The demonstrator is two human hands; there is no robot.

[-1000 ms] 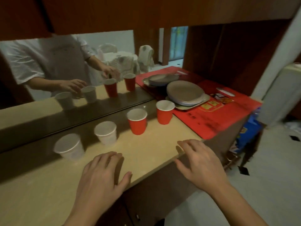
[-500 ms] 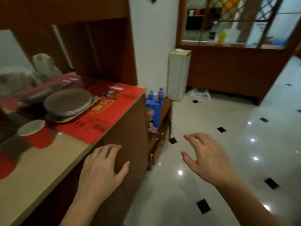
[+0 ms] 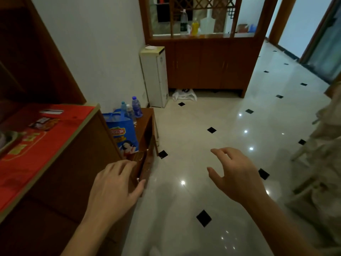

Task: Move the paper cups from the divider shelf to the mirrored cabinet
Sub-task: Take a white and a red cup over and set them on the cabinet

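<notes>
No paper cup shows in this view. My left hand (image 3: pixel 114 189) hangs empty with fingers spread, in front of the side of the mirrored cabinet (image 3: pixel 60 174), whose counter edge runs along the left. My right hand (image 3: pixel 238 174) is also empty, fingers apart and curled, over the tiled floor. Across the room stands the wooden divider shelf (image 3: pixel 204 52), with a lattice above and closed doors below; a clear bottle (image 3: pixel 184 23) and a yellow bottle (image 3: pixel 195 27) stand on its ledge.
A red cloth (image 3: pixel 36 145) covers the counter's right end. Beside the cabinet a low wooden stand (image 3: pixel 147 126) carries a blue bag (image 3: pixel 122 133) and water bottles. A white appliance (image 3: pixel 155 76) stands at the wall, a white bag (image 3: pixel 184 94) on the floor, a draped chair (image 3: pixel 321 148) at right.
My view has swung right, away from the counter with its red and white cups, toward the room and the divider shelf. Both hands came off the counter and stay empty.
</notes>
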